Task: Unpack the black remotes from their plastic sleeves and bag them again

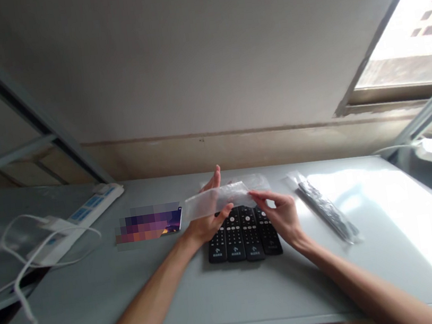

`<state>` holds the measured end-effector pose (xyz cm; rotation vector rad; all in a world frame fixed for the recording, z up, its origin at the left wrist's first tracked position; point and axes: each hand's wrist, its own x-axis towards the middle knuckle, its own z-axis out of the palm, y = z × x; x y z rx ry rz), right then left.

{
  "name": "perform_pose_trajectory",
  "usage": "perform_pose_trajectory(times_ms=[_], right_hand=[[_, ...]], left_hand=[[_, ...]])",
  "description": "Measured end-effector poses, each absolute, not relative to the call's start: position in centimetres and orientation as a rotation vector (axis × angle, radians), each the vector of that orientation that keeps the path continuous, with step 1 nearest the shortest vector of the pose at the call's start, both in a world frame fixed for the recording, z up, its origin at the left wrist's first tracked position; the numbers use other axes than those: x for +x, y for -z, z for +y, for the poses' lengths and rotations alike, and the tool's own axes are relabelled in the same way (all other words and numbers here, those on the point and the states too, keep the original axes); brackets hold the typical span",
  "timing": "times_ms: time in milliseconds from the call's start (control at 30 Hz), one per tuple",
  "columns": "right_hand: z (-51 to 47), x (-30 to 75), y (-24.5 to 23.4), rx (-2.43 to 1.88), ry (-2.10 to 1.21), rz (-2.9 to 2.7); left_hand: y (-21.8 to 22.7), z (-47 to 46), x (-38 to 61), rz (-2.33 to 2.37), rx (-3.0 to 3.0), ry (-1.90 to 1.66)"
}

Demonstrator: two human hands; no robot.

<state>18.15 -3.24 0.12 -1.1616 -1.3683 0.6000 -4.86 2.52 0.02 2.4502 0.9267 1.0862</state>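
A clear plastic bag [201,205] stretches level between my hands. My right hand [283,216] pinches its right end between thumb and fingertips. My left hand [208,226] is open, thumb and fingers apart, and the bag lies across in front of its palm. Beneath both hands, several black remote controls [234,242] lie side by side on the grey table [179,301]; their far ends are partly hidden by the hands and bag. More crumpled clear plastic [258,181] shows just behind the bag.
Right of my right hand lies a dark remote-like item in a clear wrapper [325,208]. A phone [174,220], partly blurred out, lies to the left. Farther left are a white power strip [96,208] and looping white cables [21,296]. A wall [196,79] closes the back.
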Motion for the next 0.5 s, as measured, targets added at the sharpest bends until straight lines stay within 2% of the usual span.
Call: perform_pose_trajectory(times_ms=[100, 267, 500], right_hand=[[-3.6, 17.7, 0.0, -1.093, -0.567, -1.584], [-4.4, 17.2, -0.3, -0.93, -0.444, -1.858], [-4.7, 17.7, -0.7, -0.868, -0.455, -1.972]], left_hand=[[0.1, 2.4, -5.0, 0.958, 2.562, -1.133], [-0.5, 2.7, -6.1, 1.094, 2.742, -1.411], [-1.2, 2.5, -5.6, 1.194, 2.82, -1.199]])
